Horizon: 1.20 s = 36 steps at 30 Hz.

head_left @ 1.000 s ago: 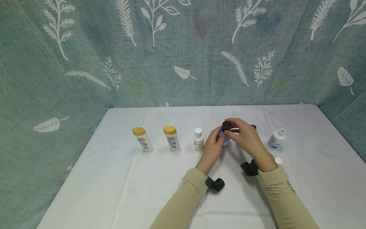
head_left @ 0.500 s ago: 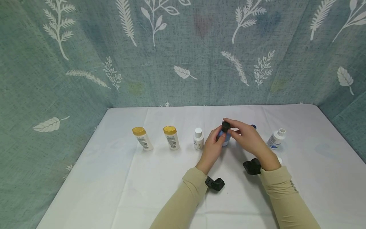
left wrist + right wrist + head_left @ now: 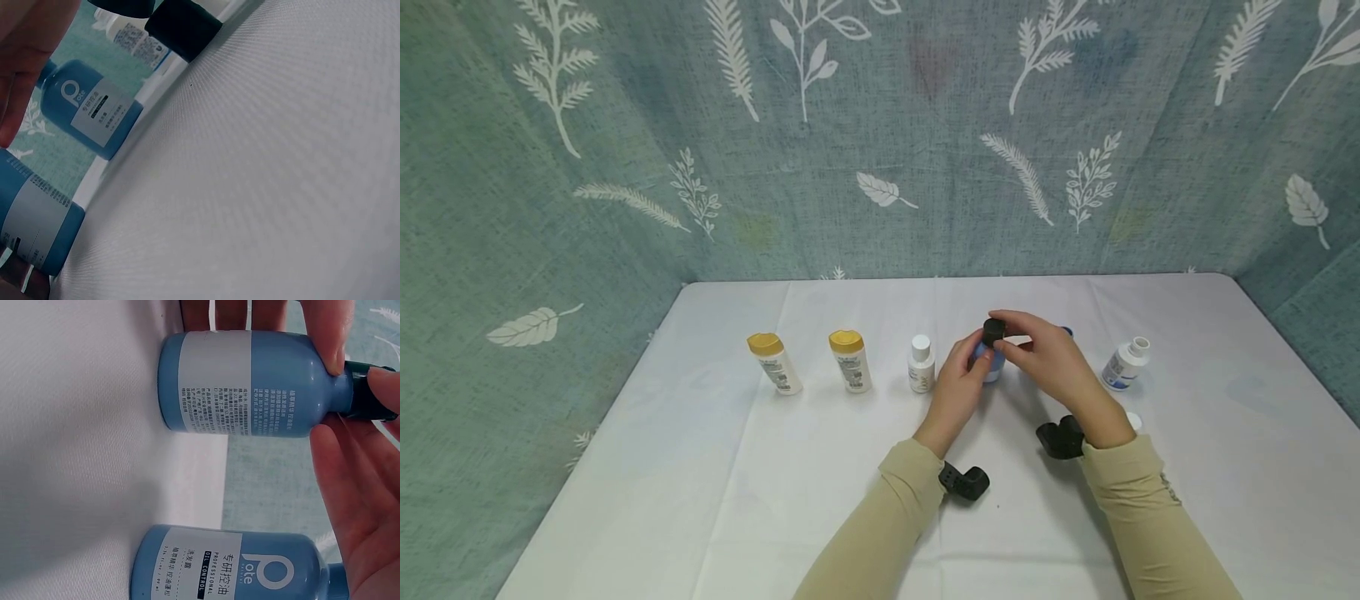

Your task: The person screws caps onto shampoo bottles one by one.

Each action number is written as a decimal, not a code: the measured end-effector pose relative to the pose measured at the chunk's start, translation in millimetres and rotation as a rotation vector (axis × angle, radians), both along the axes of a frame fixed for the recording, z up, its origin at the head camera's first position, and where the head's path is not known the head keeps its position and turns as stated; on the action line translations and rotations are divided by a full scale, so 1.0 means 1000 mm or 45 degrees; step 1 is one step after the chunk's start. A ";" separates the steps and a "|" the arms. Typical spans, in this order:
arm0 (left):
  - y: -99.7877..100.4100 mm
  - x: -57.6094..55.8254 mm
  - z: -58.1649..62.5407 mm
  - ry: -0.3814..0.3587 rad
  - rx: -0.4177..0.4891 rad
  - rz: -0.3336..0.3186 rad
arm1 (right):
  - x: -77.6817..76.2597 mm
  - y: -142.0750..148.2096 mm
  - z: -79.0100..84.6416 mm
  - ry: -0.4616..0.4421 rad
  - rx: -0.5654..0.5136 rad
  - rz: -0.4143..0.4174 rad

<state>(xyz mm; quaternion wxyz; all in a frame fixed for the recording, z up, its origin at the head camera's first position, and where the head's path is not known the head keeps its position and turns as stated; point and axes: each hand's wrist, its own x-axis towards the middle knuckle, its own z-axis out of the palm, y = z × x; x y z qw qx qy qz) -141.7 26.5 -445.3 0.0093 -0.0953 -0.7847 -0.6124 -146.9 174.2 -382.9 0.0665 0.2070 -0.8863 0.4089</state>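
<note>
A blue bottle (image 3: pixel 215 381) with a white printed label stands upright on the table in front of me. My left hand (image 3: pixel 953 402) grips its body and neck from the left side. On its neck sits a black cap (image 3: pixel 993 332), which my right hand (image 3: pixel 1051 365) pinches between thumb and fingers. The right wrist view shows the thumb lying against the cap's side. A second blue bottle (image 3: pixel 187 565), with the same brand on its label, stands to the right, mostly hidden behind the right hand in the head view.
Two white bottles with yellow caps, one far left (image 3: pixel 775 367) and a nearer one (image 3: pixel 850 362), stand leftward. A small white-capped bottle (image 3: pixel 921 365) is beside my left hand. At right is an uncapped white bottle (image 3: pixel 1125 364); a white object (image 3: pixel 1134 421) peeks past my right wrist.
The right hand has shifted slightly right, and its fingers have changed position around the black cap. My left hand and the blue bottle have stayed in place.
</note>
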 end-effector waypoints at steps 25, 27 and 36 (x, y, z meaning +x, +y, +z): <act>0.000 0.000 0.000 0.014 -0.013 -0.010 | 0.000 0.001 -0.001 -0.041 0.010 -0.023; 0.000 0.000 0.000 0.013 -0.016 -0.009 | 0.000 0.001 -0.001 -0.051 0.007 -0.034; 0.000 -0.001 0.000 0.001 -0.004 -0.004 | -0.001 -0.001 -0.002 -0.013 -0.011 -0.058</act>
